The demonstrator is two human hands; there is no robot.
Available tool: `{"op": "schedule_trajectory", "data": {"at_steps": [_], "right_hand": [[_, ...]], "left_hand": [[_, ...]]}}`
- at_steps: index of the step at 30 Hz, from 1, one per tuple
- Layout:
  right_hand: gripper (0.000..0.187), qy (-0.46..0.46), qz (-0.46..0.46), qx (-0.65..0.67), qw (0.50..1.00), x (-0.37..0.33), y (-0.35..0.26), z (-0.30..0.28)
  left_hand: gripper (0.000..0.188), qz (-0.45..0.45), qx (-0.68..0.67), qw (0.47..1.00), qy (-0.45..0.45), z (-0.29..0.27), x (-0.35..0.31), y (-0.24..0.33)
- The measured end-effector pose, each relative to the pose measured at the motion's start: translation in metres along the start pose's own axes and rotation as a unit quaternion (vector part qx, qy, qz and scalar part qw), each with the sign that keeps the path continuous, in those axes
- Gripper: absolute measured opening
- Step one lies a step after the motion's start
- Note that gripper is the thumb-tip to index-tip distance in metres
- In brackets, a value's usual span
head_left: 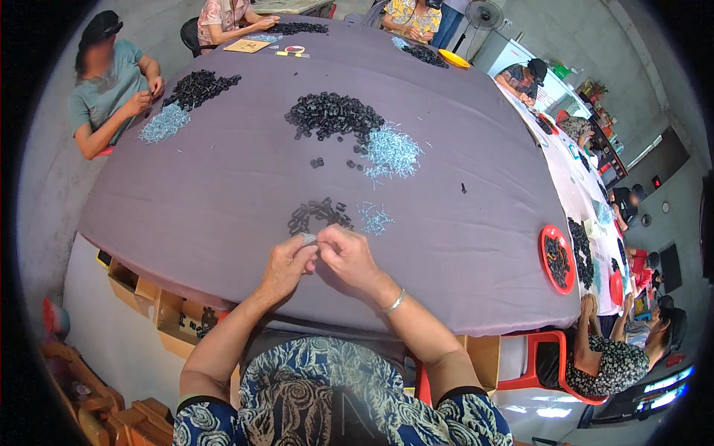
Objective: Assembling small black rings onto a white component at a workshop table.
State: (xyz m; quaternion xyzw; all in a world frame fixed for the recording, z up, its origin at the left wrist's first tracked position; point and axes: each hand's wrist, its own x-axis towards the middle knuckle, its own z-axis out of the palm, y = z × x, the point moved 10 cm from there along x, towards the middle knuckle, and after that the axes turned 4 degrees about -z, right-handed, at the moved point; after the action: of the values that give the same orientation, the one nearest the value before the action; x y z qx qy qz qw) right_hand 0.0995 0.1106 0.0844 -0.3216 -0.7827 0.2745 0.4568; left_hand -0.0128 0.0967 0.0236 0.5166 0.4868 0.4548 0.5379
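Observation:
Close together at the near edge of the cloth, my left hand (288,264) and my right hand (348,257) meet with fingers pinched. A small pale grey piece (309,238) shows at the left fingertips; its kind is too small to tell. What the right fingers pinch is hidden. Just beyond my hands lies a small group of black plastic parts (321,214), with a little heap of thin light-blue pieces (375,218) on its right. Farther up are a large pile of black parts (333,115) and a bigger light-blue heap (392,152) touching it.
A grey-purple cloth (461,253) covers the wide table. One lone black part (463,189) lies at right. A red tray (558,260) with black parts stands near the right edge. A person (111,97) works at far left beside other piles; more people sit around.

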Motion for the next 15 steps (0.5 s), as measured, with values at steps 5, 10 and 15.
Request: {"op": "schedule_trajectory", "data": {"at_steps": [5,10,15], "right_hand": [[0.004,0.001,-0.002,0.000,1.000,-0.001,0.001,0.001],[0.005,-0.038,0.003,-0.033,0.999,-0.001,0.006,0.006],[0.011,-0.082,0.015,-0.046,0.995,-0.001,0.011,0.010]], "left_hand": [[0.014,-0.021,-0.017,0.999,-0.019,0.001,0.001,-0.006],[0.014,-0.013,0.004,1.000,-0.016,0.001,0.003,-0.008],[0.014,-0.008,0.031,0.999,-0.010,0.000,0.003,-0.004]]}}
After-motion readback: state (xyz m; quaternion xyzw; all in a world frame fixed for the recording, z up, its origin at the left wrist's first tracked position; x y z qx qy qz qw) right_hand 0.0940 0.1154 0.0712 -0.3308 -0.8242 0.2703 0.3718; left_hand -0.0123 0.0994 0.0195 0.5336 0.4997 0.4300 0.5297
